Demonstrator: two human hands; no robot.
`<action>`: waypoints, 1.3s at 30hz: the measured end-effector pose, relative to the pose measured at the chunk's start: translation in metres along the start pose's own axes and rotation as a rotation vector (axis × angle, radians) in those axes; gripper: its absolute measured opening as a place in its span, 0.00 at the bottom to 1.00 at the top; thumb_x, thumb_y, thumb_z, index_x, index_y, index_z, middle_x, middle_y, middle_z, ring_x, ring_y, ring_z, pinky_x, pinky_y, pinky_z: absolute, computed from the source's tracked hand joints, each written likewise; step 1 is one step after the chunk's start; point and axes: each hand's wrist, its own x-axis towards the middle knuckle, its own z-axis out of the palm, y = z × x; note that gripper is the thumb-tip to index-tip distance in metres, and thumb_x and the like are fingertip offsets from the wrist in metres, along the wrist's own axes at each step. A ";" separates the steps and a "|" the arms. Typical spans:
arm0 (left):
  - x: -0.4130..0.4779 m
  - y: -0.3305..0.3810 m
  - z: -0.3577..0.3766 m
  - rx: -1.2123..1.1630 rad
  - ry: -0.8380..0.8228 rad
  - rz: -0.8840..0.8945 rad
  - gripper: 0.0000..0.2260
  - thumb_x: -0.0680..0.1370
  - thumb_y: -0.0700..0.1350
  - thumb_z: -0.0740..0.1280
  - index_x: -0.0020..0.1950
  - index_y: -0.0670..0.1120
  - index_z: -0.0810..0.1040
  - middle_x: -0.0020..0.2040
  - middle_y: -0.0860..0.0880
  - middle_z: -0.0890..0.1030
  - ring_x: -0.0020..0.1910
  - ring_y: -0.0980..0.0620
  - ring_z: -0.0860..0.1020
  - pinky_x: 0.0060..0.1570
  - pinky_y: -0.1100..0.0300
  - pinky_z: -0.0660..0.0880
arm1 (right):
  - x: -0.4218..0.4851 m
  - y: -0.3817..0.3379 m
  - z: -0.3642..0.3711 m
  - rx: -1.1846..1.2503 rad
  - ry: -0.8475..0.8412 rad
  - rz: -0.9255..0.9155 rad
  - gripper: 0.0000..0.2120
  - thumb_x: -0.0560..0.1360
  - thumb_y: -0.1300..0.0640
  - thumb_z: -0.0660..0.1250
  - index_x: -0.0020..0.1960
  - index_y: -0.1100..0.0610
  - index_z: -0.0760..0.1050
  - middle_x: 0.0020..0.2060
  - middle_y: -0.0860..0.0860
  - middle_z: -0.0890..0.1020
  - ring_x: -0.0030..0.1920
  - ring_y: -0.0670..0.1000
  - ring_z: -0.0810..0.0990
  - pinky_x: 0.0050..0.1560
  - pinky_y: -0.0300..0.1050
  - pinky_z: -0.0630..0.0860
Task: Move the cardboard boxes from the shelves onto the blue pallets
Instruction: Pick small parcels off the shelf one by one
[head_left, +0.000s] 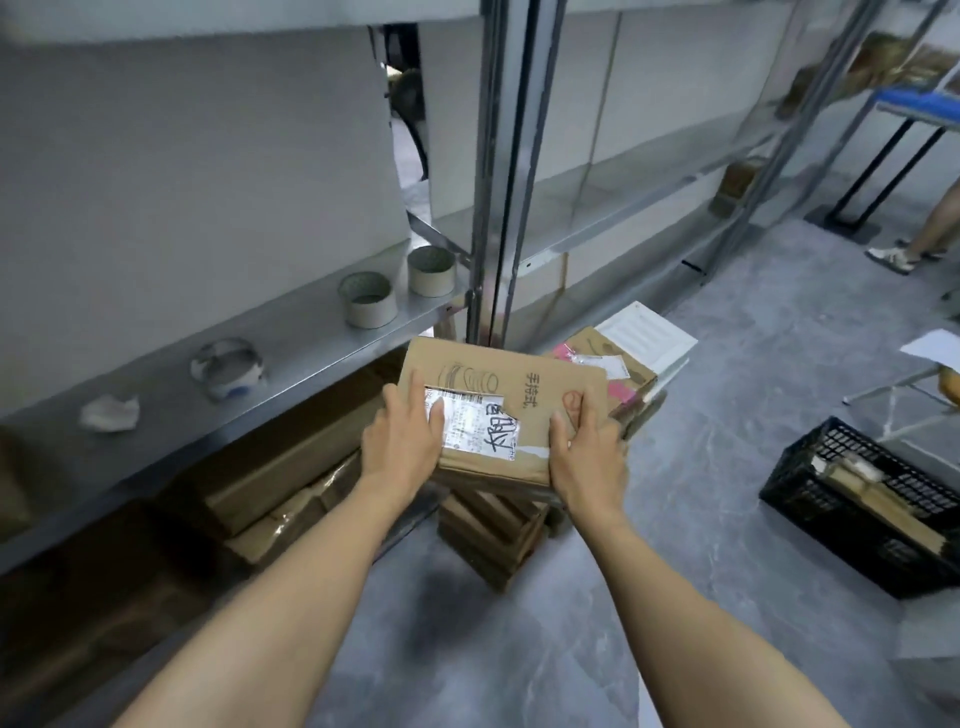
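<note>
Head view: the labelled cardboard box (519, 374) sits atop a crooked floor stack (488, 535). The left hand (402, 441) presses flat-fingered on top, and the right hand (587, 457) pinches its edge. Releasing off-centre could topple the leaning stack.

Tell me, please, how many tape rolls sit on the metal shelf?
3: a squashed roll furthest left, a middle roll to its right, and an end roll beside the upright post. More may sit out of view.
</note>
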 end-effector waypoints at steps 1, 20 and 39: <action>-0.008 -0.008 -0.009 0.005 0.014 -0.014 0.24 0.82 0.55 0.50 0.76 0.47 0.53 0.58 0.41 0.68 0.48 0.42 0.76 0.43 0.52 0.71 | -0.011 -0.010 -0.004 -0.005 -0.002 -0.017 0.27 0.82 0.43 0.53 0.78 0.48 0.53 0.65 0.62 0.68 0.63 0.66 0.70 0.64 0.58 0.65; -0.180 -0.150 -0.147 0.023 0.296 -0.371 0.26 0.83 0.56 0.49 0.78 0.48 0.47 0.62 0.42 0.67 0.46 0.47 0.77 0.40 0.55 0.75 | -0.172 -0.146 0.008 0.043 -0.081 -0.495 0.19 0.80 0.40 0.52 0.68 0.46 0.58 0.56 0.58 0.72 0.53 0.63 0.76 0.50 0.54 0.71; -0.442 -0.228 -0.187 0.152 0.508 -1.161 0.26 0.83 0.54 0.50 0.79 0.46 0.49 0.65 0.38 0.67 0.51 0.39 0.78 0.42 0.52 0.71 | -0.383 -0.217 0.077 0.159 -0.622 -1.169 0.18 0.81 0.39 0.51 0.67 0.45 0.57 0.57 0.58 0.74 0.45 0.56 0.77 0.45 0.49 0.72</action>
